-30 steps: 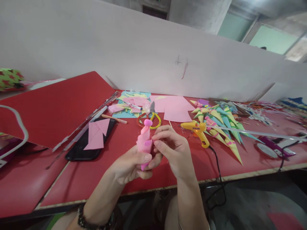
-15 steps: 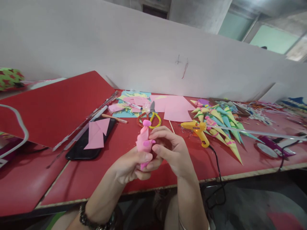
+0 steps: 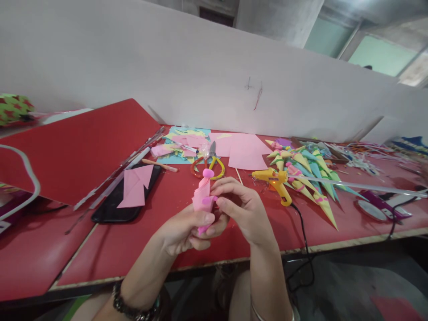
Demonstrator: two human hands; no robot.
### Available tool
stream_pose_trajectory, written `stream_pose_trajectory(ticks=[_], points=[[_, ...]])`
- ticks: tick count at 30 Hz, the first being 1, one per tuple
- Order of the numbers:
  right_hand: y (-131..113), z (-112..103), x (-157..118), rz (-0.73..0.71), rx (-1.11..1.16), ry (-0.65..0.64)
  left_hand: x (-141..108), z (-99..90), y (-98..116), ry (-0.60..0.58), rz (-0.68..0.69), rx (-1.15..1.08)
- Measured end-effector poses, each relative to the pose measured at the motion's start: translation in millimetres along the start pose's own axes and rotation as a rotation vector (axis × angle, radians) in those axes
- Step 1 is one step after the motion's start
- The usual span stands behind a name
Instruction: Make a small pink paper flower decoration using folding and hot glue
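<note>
A small pink foam figure (image 3: 202,198) with a round magenta knob on top is held upright over the red table (image 3: 160,196). My left hand (image 3: 187,229) is closed around its lower part, thumb across the front. My right hand (image 3: 240,207) pinches at the figure's right side, where a magenta strip sticks out between thumb and fingers. Behind the figure lie scissors (image 3: 217,167) with red and yellow handles. To the right rests a yellow glue gun (image 3: 276,183) with a clear glue stick in it and its small light glowing.
A black phone (image 3: 117,209) bears folded pink pieces (image 3: 135,187). Pink sheets (image 3: 247,151) and coloured scraps (image 3: 187,142) lie at the back. Several yellow, green and blue cones (image 3: 310,169) are heaped at right. The glue gun's cord (image 3: 304,236) hangs over the front edge.
Both hands and the pink figure have shifted very slightly to the right. The grip of each hand looks the same.
</note>
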State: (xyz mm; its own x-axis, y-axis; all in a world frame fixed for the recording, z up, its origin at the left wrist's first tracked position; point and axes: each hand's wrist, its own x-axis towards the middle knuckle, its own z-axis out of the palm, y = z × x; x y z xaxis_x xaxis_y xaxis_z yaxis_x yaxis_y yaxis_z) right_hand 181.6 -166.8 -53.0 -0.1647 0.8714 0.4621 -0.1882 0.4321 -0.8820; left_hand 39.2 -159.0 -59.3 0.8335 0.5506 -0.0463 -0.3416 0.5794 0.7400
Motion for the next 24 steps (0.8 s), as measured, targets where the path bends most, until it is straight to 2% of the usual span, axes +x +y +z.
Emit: stream_pose_trajectory(ticks=[10,17,24], points=[[4.0,1.4,0.3,0.028,-0.015,0.020,0.3,-0.6,-1.9,0.034,0.016,0.029],[2.5,0.0,0.0,-0.016,0.045,-0.034,-0.1,1.6,-0.5,0.013,0.023,0.057],[3.6,-2.4,0.9,0.010,0.011,-0.036,0.7,-1.3,-1.0,0.006,0.013,0.085]])
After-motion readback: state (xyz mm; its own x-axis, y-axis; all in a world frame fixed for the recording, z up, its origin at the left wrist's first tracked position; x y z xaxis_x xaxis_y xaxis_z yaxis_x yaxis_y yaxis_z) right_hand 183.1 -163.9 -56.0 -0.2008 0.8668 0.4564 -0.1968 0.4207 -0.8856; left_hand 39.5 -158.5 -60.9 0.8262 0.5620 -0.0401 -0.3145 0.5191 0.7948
